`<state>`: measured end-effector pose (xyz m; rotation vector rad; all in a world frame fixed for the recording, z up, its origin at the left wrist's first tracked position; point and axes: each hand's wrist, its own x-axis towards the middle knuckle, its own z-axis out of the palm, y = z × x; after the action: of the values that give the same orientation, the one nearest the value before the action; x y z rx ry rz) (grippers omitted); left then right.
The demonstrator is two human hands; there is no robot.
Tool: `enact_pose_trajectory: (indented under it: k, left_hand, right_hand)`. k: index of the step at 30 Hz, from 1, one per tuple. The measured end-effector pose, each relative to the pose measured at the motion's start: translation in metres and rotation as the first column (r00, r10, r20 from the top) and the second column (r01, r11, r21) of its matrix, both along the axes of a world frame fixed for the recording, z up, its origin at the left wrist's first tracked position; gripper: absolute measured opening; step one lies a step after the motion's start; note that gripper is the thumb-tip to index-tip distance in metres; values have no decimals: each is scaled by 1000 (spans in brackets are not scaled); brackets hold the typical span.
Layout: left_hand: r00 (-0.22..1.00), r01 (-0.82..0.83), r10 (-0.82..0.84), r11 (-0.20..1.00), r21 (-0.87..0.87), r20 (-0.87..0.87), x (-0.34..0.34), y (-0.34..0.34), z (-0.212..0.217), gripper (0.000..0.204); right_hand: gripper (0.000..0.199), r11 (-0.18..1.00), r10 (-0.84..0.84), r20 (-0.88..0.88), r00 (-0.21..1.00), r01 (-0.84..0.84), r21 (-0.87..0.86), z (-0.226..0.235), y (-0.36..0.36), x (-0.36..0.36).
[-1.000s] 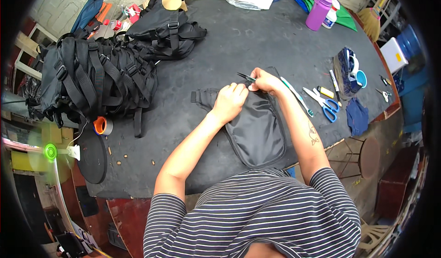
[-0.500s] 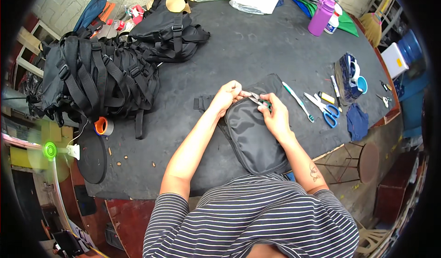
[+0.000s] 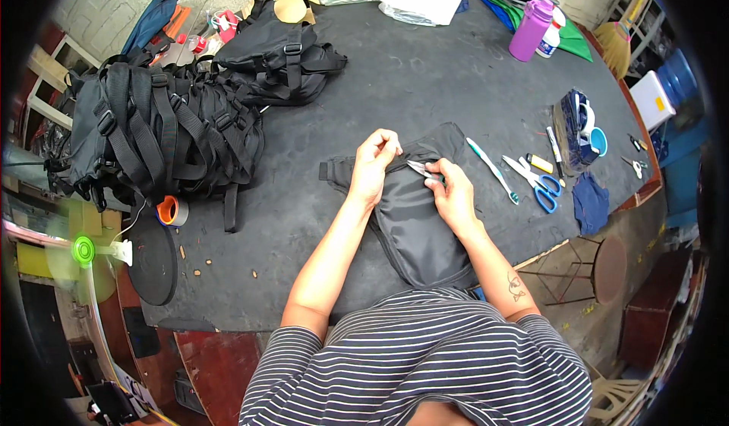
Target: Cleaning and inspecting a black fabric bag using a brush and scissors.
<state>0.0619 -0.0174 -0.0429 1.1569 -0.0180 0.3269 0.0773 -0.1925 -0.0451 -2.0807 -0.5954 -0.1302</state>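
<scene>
A black fabric bag (image 3: 421, 228) lies in front of me on the dark table, its zipped edge curving along the side. My right hand (image 3: 457, 198) is closed around small thread snips (image 3: 418, 168), their metal blades pointing left over the bag's far edge. To the left of the blades, my left hand (image 3: 373, 164) is raised with its fingertips pinched together above the bag's upper left corner. Whatever sits in that pinch is too small to make out. A black strap (image 3: 334, 171) sticks out beside the left wrist.
Black strapped bags (image 3: 167, 130) are heaped at the left, near an orange tape roll (image 3: 171, 210). On the right lie a toothbrush (image 3: 493, 169), blue-handled scissors (image 3: 541, 187), a yellow lighter (image 3: 540, 162) and a tape dispenser (image 3: 579, 126). A purple bottle (image 3: 531, 31) stands at the far right.
My left hand has risen and turned upright, its fingertips moving away from the bag's edge. The snips have shifted slightly, staying in my right hand.
</scene>
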Motion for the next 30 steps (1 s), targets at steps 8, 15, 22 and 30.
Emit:
enact_pose_trajectory:
  k: [8,15,22,30]
  left_hand:
    - [995,65,-48,979,-194,91,-7,9,-16,15]
    - [991,66,-45,984,-165,129,-21,16,4,19]
    - [698,216,102,914,344,-709,-69,46,-13,58]
    - [967,-237,253,893,383,7,-68,14,41,39]
  right_hand:
    - [23,999,-4,97,995,9,-48,3,1,-3]
    - [25,999,-2,209,978,13,-51,-1,-11,7]
    - [41,945,-118,-530,840,260,200,-17,-56,52]
    - [43,538,423,-377,824,106,836,46,-35,47]
